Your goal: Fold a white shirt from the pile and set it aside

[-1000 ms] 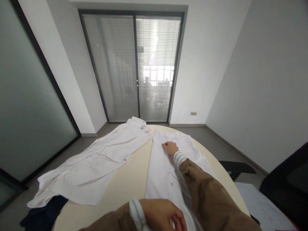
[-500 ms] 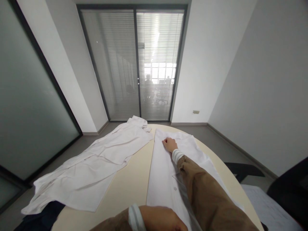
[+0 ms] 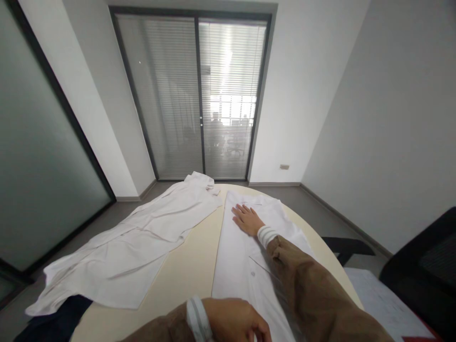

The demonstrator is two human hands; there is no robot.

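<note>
A white shirt (image 3: 242,266) lies folded lengthwise on the cream table (image 3: 188,270), collar at the far end. My right hand (image 3: 245,219) rests flat on its upper part just below the collar, fingers stretched out. My left hand (image 3: 237,323) sits at the shirt's near end by the bottom edge of the view, fingers curled and pinching the fabric. Both arms wear brown sleeves with striped cuffs.
A second white garment (image 3: 131,242) is spread over the table's left side and hangs past its edge. Dark cloth (image 3: 60,318) lies at the near left. A black chair (image 3: 423,266) stands at the right. Glass doors with blinds (image 3: 199,99) are ahead.
My right hand went from a closed pinch near the collar to lying flat with fingers spread, slightly nearer me. My left hand stayed at the shirt's near end.
</note>
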